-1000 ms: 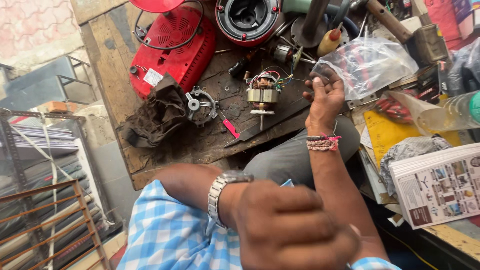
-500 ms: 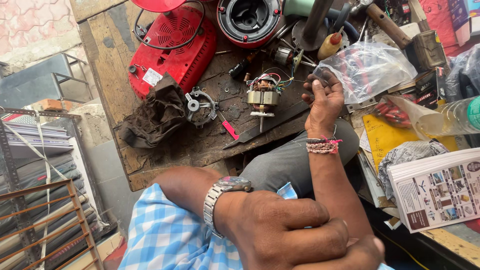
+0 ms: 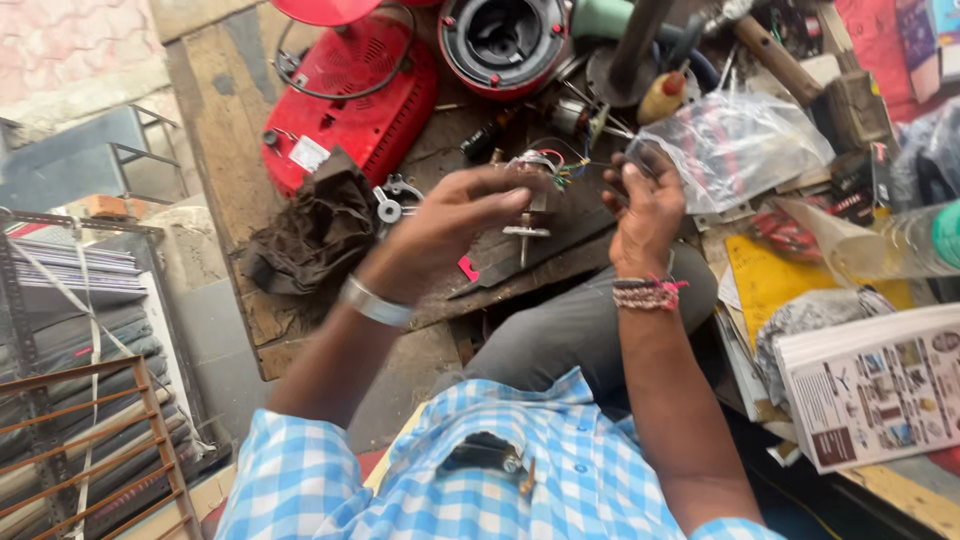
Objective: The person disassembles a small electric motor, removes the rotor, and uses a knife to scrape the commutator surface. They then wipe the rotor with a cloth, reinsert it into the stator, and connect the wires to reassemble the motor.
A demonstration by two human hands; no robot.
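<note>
1. The wooden workbench (image 3: 230, 150) carries everything: a red appliance base (image 3: 350, 95) lying flat at its far side, a round red motor housing (image 3: 502, 40) beside it, and a dark rag (image 3: 315, 225) near the front edge.
2. Since the earlier frame, the left hand (image 3: 455, 225) has risen from low by the shirt up to the bench; it now closes its fingers around the small motor armature (image 3: 530, 195), which stands upright on its shaft in the middle of the bench.
3. The right hand (image 3: 645, 205) stays raised just right of the armature, fingers curled, pinching thin coloured wires (image 3: 575, 165); whether it grips firmly I cannot tell.
4. A clear plastic bag (image 3: 735, 145) behind the right hand holds small parts, too blurred to name.
5. A silver watch (image 3: 375, 303) circles the left wrist, and thread bands (image 3: 645, 293) the right.
</note>
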